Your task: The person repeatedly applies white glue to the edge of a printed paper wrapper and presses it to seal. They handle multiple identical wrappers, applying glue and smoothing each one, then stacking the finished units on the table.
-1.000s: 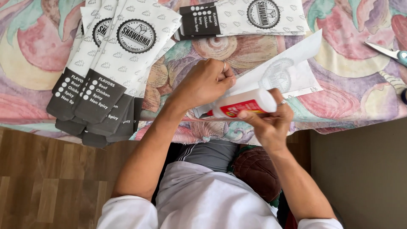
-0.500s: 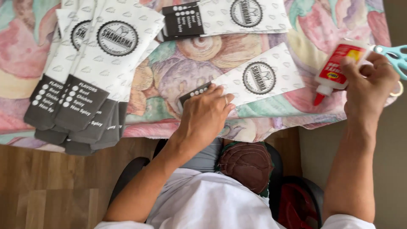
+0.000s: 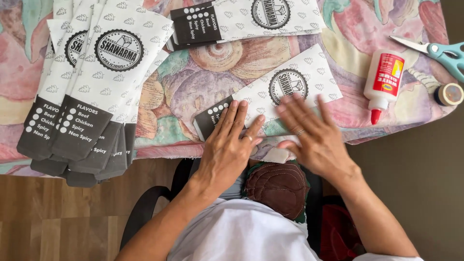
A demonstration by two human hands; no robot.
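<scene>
- We are pressing both flat, released hands, left hand (image 3: 227, 147) and right hand (image 3: 314, 137), on a paper sleeve (image 3: 270, 99) mid-frame.
- It is looking light, thin, easily creased; we are judging its edges best for any grip.

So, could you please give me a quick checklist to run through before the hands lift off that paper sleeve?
1. Both hands flat on the sleeve: ok. The left hand and right hand press the printed paper sleeve with fingers spread.
2. Sleeve lying fully on the table: not ok. Its near edge reaches the edge of the floral tablecloth.
3. Glue seam closed: cannot tell, the hands cover it.
4. Glue bottle out of the way: ok, lying to the right, red tip toward the table edge.
5. Scissors and tape roll apart from the sleeve: ok.
6. Stack of finished sleeves separate: ok, at the left.
</scene>
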